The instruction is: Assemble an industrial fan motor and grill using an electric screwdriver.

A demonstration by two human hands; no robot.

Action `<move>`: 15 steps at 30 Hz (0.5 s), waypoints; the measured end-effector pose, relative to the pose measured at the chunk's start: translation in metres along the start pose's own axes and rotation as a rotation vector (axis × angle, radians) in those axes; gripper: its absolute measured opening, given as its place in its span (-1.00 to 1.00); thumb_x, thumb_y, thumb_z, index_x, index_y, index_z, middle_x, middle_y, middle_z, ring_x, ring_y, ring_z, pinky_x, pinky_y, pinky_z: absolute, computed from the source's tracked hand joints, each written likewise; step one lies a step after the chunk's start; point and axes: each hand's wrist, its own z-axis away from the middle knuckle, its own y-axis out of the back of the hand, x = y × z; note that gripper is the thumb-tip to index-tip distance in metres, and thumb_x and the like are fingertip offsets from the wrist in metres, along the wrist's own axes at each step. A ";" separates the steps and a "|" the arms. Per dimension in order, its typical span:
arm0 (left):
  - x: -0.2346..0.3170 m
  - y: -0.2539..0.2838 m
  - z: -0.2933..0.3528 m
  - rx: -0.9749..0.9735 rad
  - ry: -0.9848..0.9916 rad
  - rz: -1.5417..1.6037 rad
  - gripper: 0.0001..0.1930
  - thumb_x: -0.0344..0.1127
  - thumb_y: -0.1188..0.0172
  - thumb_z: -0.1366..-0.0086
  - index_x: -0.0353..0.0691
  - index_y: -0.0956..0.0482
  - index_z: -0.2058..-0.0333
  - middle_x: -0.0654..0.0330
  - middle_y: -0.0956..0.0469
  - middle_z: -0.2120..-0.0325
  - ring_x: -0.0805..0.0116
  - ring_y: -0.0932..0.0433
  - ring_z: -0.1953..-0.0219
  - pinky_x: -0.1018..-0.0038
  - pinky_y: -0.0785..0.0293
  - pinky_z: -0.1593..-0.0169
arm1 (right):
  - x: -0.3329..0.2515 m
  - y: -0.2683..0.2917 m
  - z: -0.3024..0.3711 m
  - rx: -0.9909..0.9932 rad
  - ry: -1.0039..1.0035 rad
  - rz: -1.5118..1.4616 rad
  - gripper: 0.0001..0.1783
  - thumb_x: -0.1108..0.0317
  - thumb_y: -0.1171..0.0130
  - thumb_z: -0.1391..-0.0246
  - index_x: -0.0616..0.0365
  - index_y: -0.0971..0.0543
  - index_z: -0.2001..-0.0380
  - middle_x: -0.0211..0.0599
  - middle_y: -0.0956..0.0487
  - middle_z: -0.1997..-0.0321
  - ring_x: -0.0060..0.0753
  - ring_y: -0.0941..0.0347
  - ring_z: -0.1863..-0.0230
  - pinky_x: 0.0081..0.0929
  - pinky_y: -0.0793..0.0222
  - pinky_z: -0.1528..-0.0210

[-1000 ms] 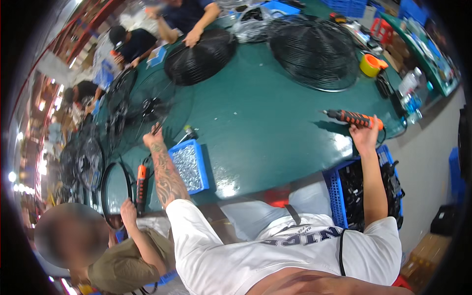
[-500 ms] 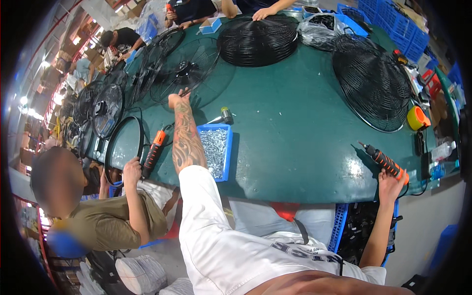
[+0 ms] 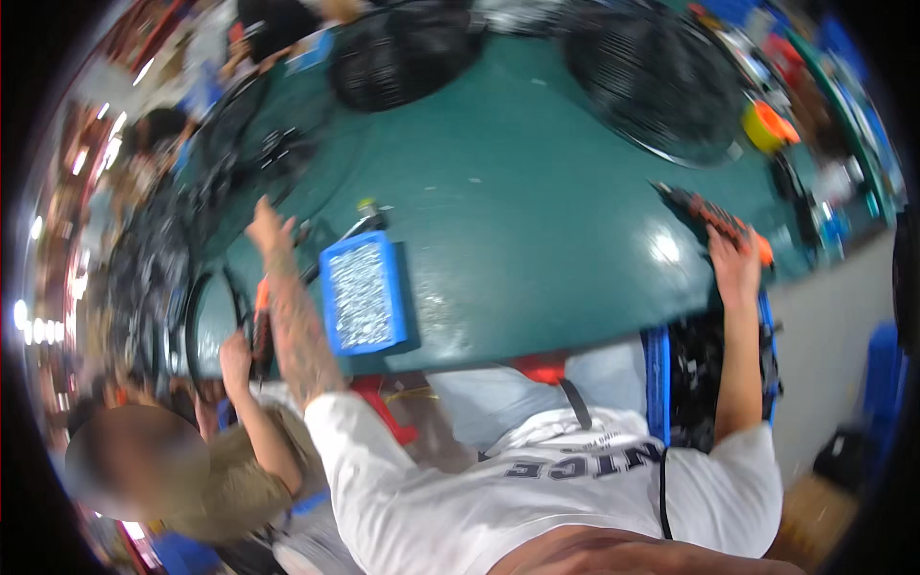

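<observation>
My left arm reaches across the table, and my left hand point(image 3: 268, 228) is open with its fingers apart, just short of a black wire fan guard point(image 3: 331, 177) with a dark hub. Motion blurs that guard. My right hand point(image 3: 734, 257) is closed round an orange and black electric screwdriver point(image 3: 714, 217), whose tip points to the far left above the table. Beside my left forearm stands a blue tray point(image 3: 399, 302) full of small silver screws. A hammer-like tool point(image 3: 367, 220) with a yellow-green end lies just beyond the tray.
Stacked black fan guards point(image 3: 407, 57) stand at the far side, with another stack point(image 3: 652, 86) to their right. A yellow and orange tape roll point(image 3: 767, 126) sits at the right. On my left, a co-worker's hand point(image 3: 235, 362) is by a black ring point(image 3: 192, 321) and another screwdriver point(image 3: 262, 321).
The whole view has shifted and blurred. My left hand, earlier at the fan guard's near rim, now appears slightly back from it with fingers spread. The right hand still holds the screwdriver.
</observation>
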 end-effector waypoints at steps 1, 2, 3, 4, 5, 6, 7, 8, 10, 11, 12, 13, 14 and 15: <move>0.010 0.016 0.027 -0.078 -0.134 -0.043 -0.67 -0.18 -0.20 -0.33 -0.39 -0.60 0.14 0.15 -0.44 0.25 0.29 -0.54 0.21 0.19 -0.68 0.21 | 0.000 -0.015 0.001 0.018 -0.040 0.084 -0.31 -0.16 -0.02 -0.31 0.23 -0.37 -0.20 0.14 -0.47 -0.21 -0.01 -0.44 -0.24 -0.23 -0.35 -0.28; 0.011 0.016 0.048 -0.226 -0.270 -0.124 -0.63 -0.21 -0.15 -0.37 -0.38 -0.54 0.00 0.12 -0.47 0.18 0.28 -0.54 0.10 0.25 -0.66 0.10 | -0.006 -0.017 0.006 0.028 -0.080 0.171 -0.27 -0.20 0.00 -0.31 0.27 -0.38 -0.19 0.18 -0.51 -0.16 -0.02 -0.50 -0.17 -0.23 -0.41 -0.23; 0.025 -0.014 0.102 -0.203 -0.268 -0.151 -0.56 -0.18 -0.13 -0.40 -0.30 -0.43 -0.16 0.08 -0.50 0.05 0.25 -0.52 -0.05 0.27 -0.60 -0.02 | -0.015 -0.003 0.005 0.061 -0.203 0.209 -0.24 -0.23 0.02 -0.30 0.32 -0.41 -0.16 0.13 -0.57 -0.08 -0.06 -0.54 -0.11 -0.25 -0.45 -0.18; 0.037 -0.015 0.142 -0.434 -0.355 -0.215 -0.47 -0.16 -0.13 -0.42 -0.26 -0.30 -0.27 0.03 -0.49 -0.07 0.22 -0.45 -0.19 0.29 -0.51 -0.09 | -0.019 0.015 0.004 -0.009 -0.310 0.301 -0.23 -0.26 0.05 -0.30 0.34 -0.46 -0.10 0.07 -0.61 -0.02 -0.13 -0.57 -0.04 -0.29 -0.47 -0.14; 0.055 -0.013 0.196 -0.577 -0.378 -0.273 -0.46 -0.16 -0.11 -0.44 -0.28 -0.29 -0.29 0.01 -0.48 -0.10 0.21 -0.44 -0.20 0.31 -0.46 -0.09 | -0.019 0.013 0.002 -0.071 -0.402 0.387 -0.26 -0.25 0.09 -0.33 0.33 -0.50 -0.04 0.04 -0.63 0.01 -0.20 -0.60 0.03 -0.33 -0.51 -0.07; 0.061 -0.016 0.243 -0.672 -0.421 -0.382 -0.48 -0.20 -0.08 -0.46 -0.30 -0.29 -0.30 -0.01 -0.48 -0.11 0.22 -0.46 -0.16 0.35 -0.43 -0.10 | -0.015 0.015 0.009 -0.011 -0.373 0.366 -0.33 -0.18 0.11 -0.36 0.32 -0.51 -0.01 0.01 -0.64 0.04 -0.25 -0.62 0.09 -0.36 -0.53 -0.01; 0.056 -0.016 0.282 -0.734 -0.539 -0.454 -0.52 -0.25 -0.06 -0.45 -0.33 -0.33 -0.27 -0.02 -0.51 -0.07 0.21 -0.49 -0.10 0.34 -0.41 -0.11 | -0.020 0.015 0.014 -0.045 -0.365 0.343 -0.36 -0.15 0.10 -0.38 0.32 -0.51 0.00 -0.01 -0.65 0.05 -0.27 -0.63 0.10 -0.37 -0.53 0.00; 0.044 -0.012 0.311 -0.786 -0.645 -0.494 -0.54 -0.30 -0.08 -0.42 -0.36 -0.38 -0.23 -0.02 -0.54 -0.01 0.21 -0.51 -0.06 0.36 -0.41 -0.11 | -0.027 0.022 0.018 -0.089 -0.368 0.321 -0.39 -0.12 0.10 -0.39 0.31 -0.52 0.01 -0.04 -0.66 0.06 -0.29 -0.63 0.11 -0.38 -0.53 0.01; 0.033 -0.021 0.389 -0.929 -0.569 -0.507 -0.53 -0.32 -0.14 -0.36 -0.40 -0.41 -0.19 -0.03 -0.58 0.05 0.24 -0.53 -0.01 0.35 -0.45 -0.07 | -0.051 0.047 0.023 -0.229 -0.362 0.296 -0.40 -0.10 0.07 -0.38 0.31 -0.55 0.03 -0.09 -0.68 0.14 -0.31 -0.64 0.20 -0.43 -0.55 0.06; 0.007 -0.024 0.399 -1.069 -0.590 -0.338 -0.54 -0.34 -0.15 -0.35 -0.41 -0.42 -0.17 -0.02 -0.62 0.13 0.24 -0.59 0.10 0.37 -0.49 -0.02 | -0.064 0.054 0.035 -0.167 -0.274 0.374 -0.42 -0.09 0.06 -0.38 0.29 -0.56 0.03 -0.17 -0.68 0.17 -0.40 -0.62 0.26 -0.51 -0.54 0.11; -0.004 -0.034 0.415 -1.150 -0.469 -0.327 -0.55 -0.40 -0.15 -0.35 -0.43 -0.40 -0.18 -0.02 -0.64 0.20 0.27 -0.63 0.24 0.43 -0.51 0.06 | -0.072 0.059 0.040 -0.119 -0.197 0.455 -0.44 -0.08 0.05 -0.38 0.27 -0.56 0.02 -0.24 -0.69 0.19 -0.49 -0.61 0.32 -0.58 -0.53 0.16; -0.016 -0.053 0.437 -1.214 -0.260 -0.202 -0.51 -0.47 -0.14 -0.35 -0.43 -0.33 -0.23 -0.01 -0.65 0.24 0.34 -0.61 0.32 0.47 -0.51 0.12 | -0.078 0.076 0.048 0.010 -0.046 0.439 -0.47 -0.05 0.03 -0.37 0.27 -0.58 0.08 -0.26 -0.67 0.28 -0.45 -0.60 0.38 -0.55 -0.55 0.22; -0.023 -0.070 0.457 -1.198 -0.195 -0.177 -0.48 -0.49 -0.12 -0.37 -0.41 -0.25 -0.28 0.01 -0.64 0.27 0.41 -0.59 0.34 0.51 -0.49 0.14 | -0.082 0.090 0.047 0.113 0.096 0.426 -0.49 -0.03 0.01 -0.35 0.28 -0.60 0.13 -0.29 -0.65 0.37 -0.41 -0.60 0.45 -0.53 -0.57 0.27; -0.032 -0.083 0.469 -1.171 -0.251 -0.187 -0.43 -0.48 -0.13 -0.37 -0.40 -0.20 -0.30 0.10 -0.63 0.32 0.49 -0.54 0.39 0.56 -0.46 0.20 | -0.079 0.109 0.043 0.111 0.073 0.423 -0.49 -0.03 0.01 -0.35 0.28 -0.60 0.13 -0.29 -0.65 0.37 -0.41 -0.60 0.45 -0.53 -0.57 0.27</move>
